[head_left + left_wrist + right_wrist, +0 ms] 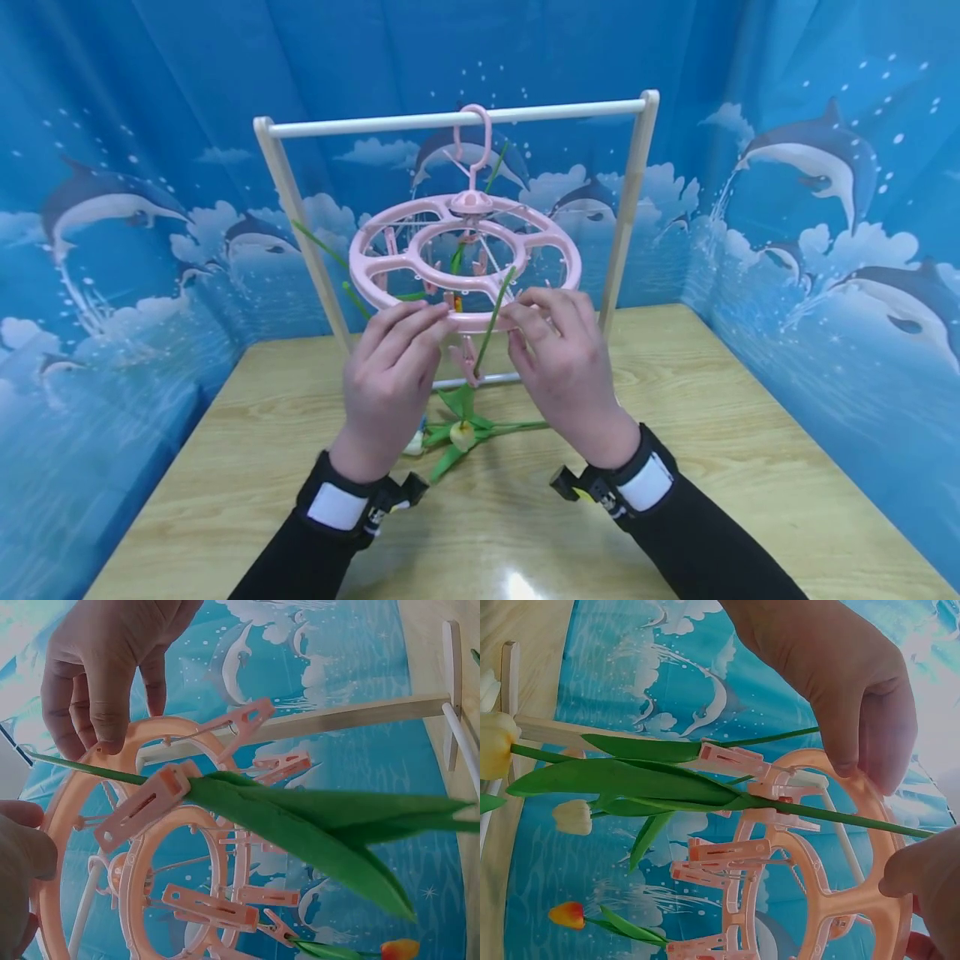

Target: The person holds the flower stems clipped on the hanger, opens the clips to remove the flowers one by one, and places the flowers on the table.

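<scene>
A pink round clip hanger [471, 201] hangs by its hook from the white rod [375, 126] of a wooden rack. My left hand [427, 321] and right hand [528, 321] both grip its front rim, fingers curled over it. Between them a green tulip stem [491, 321] slants down through the rim, held by a pink peg [467, 360]. Its pale flower [461, 433] hangs below near the table. In the left wrist view that peg [142, 810] clamps the stem above a broad leaf [315, 825]. The right wrist view shows the stem [840, 815] running under the rim.
More tulips hang from other pegs: a white one [574, 816], a yellow one [495, 742] and a red-orange one [566, 913]. The rack stands on a light wooden table [712, 400]. Blue dolphin-print curtains [825, 208] close in the back and sides.
</scene>
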A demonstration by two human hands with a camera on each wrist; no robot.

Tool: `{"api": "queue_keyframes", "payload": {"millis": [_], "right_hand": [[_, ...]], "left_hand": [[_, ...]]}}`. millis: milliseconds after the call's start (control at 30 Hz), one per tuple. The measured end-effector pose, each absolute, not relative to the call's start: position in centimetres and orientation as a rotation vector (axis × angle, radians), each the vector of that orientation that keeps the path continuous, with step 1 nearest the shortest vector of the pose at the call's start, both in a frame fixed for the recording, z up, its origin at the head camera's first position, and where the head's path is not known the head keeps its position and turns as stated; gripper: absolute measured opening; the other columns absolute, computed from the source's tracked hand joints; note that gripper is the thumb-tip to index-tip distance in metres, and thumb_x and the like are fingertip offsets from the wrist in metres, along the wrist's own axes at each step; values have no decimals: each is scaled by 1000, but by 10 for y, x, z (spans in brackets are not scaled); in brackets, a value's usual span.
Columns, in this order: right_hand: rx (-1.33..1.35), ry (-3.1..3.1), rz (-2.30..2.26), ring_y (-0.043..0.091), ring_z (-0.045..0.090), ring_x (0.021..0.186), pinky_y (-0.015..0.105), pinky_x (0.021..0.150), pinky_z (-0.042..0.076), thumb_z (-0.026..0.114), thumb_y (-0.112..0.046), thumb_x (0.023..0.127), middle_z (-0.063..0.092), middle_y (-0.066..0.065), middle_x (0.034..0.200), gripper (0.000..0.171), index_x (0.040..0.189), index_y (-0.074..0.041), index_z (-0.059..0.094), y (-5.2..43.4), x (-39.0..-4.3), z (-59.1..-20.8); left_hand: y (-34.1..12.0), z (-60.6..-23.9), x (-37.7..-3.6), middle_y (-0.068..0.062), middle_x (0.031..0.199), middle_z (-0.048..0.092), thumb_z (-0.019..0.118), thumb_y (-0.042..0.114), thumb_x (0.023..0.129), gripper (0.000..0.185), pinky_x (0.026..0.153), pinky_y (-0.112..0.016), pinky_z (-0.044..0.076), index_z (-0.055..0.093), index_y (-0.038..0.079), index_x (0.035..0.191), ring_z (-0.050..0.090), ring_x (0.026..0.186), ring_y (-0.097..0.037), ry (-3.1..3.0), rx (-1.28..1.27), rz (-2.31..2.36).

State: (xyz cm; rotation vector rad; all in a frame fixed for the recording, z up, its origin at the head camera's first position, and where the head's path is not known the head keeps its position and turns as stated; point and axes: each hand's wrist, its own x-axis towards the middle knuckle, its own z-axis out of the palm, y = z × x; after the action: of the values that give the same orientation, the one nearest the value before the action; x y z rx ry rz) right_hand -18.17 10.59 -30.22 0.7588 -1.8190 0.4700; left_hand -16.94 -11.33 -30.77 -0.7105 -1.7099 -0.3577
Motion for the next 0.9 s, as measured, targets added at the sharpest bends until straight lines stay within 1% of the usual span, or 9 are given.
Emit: {"api": "queue_keyframes", "payload": {"millis": [167, 367, 467, 667, 767, 833, 900], "right_hand": [[762, -1827, 487, 37, 63, 104, 47, 88, 57, 82, 0, 93, 72, 18, 115, 24, 115, -4, 74, 108, -184, -302], [750, -1848, 506, 39, 63, 106, 49, 92, 55, 81, 0, 93, 72, 19, 118, 21, 114, -2, 74, 111, -184, -301], [756, -1854, 509, 39, 63, 106, 50, 93, 55, 81, 1, 92, 70, 20, 119, 22, 112, -2, 73, 112, -184, -301], [755, -1836, 504, 39, 61, 106, 51, 94, 53, 86, -2, 88, 67, 20, 121, 26, 110, -1, 72, 111, -183, -302], [753, -1823, 496, 39, 62, 107, 50, 97, 56, 86, -2, 89, 71, 19, 117, 23, 110, 1, 75, 111, -183, -302], [752, -1822, 491, 38, 63, 108, 50, 103, 59, 85, -2, 91, 74, 18, 115, 21, 110, 1, 77, 111, -183, -301], [752, -1819, 488, 38, 64, 108, 51, 109, 59, 83, -2, 93, 75, 18, 114, 19, 111, 1, 77, 111, -184, -301]], "left_hand": [[-115, -307, -171, -18, 123, 80, 78, -5, 95, 19, 99, -46, 66, 80, 5, 111, 73, 114, -37, -1734, -692, -385], [-120, -306, -174, -18, 120, 81, 75, -9, 95, 19, 108, -47, 63, 79, 3, 110, 73, 116, -38, -1775, -658, -395], [-121, -307, -173, -17, 119, 82, 78, -7, 95, 21, 106, -47, 63, 80, 4, 112, 73, 115, -38, -1782, -667, -398], [-118, -307, -169, -15, 120, 82, 81, 0, 96, 20, 102, -46, 65, 83, 7, 115, 72, 114, -36, -1780, -688, -385], [-116, -307, -169, -15, 121, 82, 81, 1, 97, 20, 103, -46, 65, 83, 7, 116, 73, 115, -36, -1780, -690, -373], [-115, -308, -169, -15, 121, 82, 82, 1, 96, 21, 103, -46, 65, 82, 6, 116, 73, 115, -36, -1779, -691, -365], [-115, -309, -168, -16, 120, 81, 81, 2, 96, 20, 100, -46, 66, 82, 5, 115, 72, 113, -36, -1772, -701, -356]]}}
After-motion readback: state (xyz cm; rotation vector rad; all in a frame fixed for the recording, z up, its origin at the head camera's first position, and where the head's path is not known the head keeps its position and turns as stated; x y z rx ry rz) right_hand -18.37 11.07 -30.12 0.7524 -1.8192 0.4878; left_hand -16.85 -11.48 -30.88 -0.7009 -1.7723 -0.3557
